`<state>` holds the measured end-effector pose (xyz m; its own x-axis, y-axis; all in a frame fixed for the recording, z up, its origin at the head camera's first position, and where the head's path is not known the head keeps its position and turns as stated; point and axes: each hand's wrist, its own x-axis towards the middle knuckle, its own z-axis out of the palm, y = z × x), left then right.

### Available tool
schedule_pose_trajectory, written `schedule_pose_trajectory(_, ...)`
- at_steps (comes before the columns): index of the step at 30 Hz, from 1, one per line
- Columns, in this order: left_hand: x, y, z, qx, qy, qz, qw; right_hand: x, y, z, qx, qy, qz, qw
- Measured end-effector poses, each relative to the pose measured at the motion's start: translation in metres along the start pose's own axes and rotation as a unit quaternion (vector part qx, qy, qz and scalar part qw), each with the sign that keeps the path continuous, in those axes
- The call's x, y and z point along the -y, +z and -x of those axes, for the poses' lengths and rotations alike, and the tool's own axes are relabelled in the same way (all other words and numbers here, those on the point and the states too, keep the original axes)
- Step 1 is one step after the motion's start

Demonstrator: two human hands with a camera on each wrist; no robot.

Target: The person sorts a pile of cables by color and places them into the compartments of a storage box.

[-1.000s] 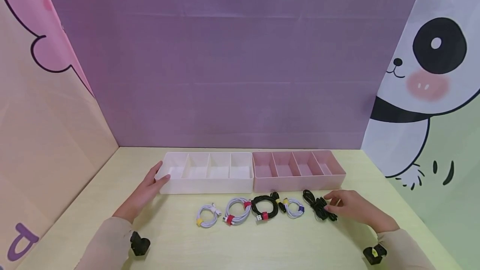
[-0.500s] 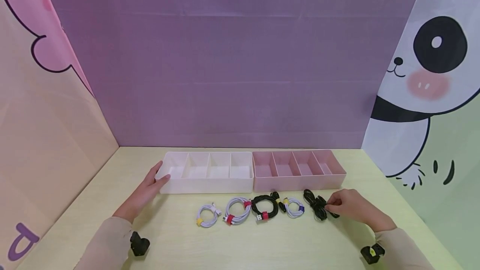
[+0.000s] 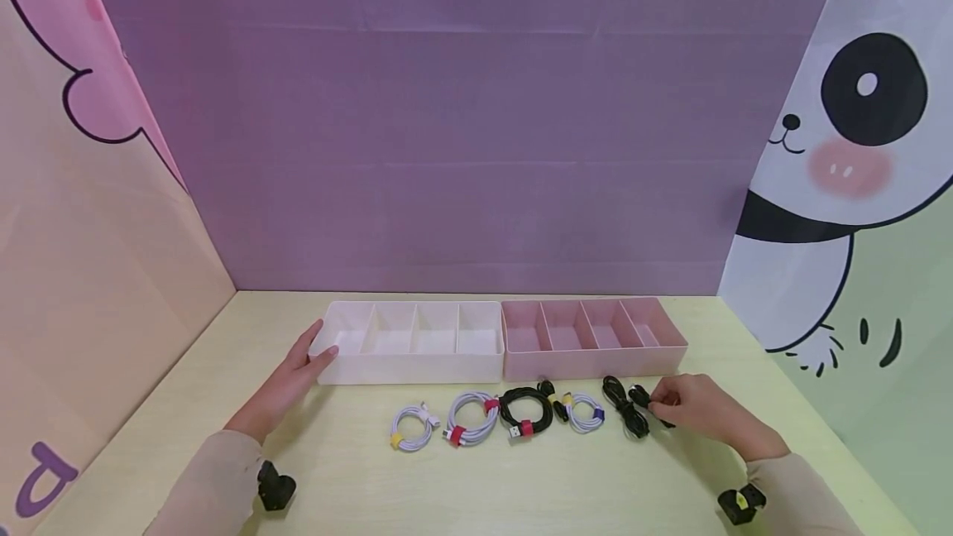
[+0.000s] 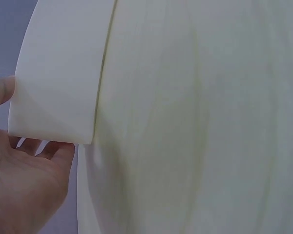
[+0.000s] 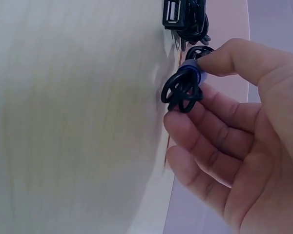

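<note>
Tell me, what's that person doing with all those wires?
A person sits at a table with a row of coiled cables. The right hand pinches a black cable at the right end of the row. The left hand rests on the corner of the white tray. A pink tray stands beside it. Both trays look empty, and four other cables lie in front.

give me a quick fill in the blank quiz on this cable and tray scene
1. The right hand pinches a coiled ____ cable.
2. The left hand rests on the ____ plastic divider tray.
3. The pink plastic divider tray has ____ compartments.

Missing words: black; white; four
</note>
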<state>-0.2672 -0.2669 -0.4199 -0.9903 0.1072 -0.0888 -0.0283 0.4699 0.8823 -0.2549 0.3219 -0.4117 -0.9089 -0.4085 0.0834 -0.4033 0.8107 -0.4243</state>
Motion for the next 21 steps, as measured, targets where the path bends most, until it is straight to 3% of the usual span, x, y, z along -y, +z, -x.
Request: schedule_pose_trajectory(21,0.003,-0.001,-0.003,0.003,0.001,-0.006,1.0,0.009,-0.011,0.0,-0.068,0.005,0.005,0.998)
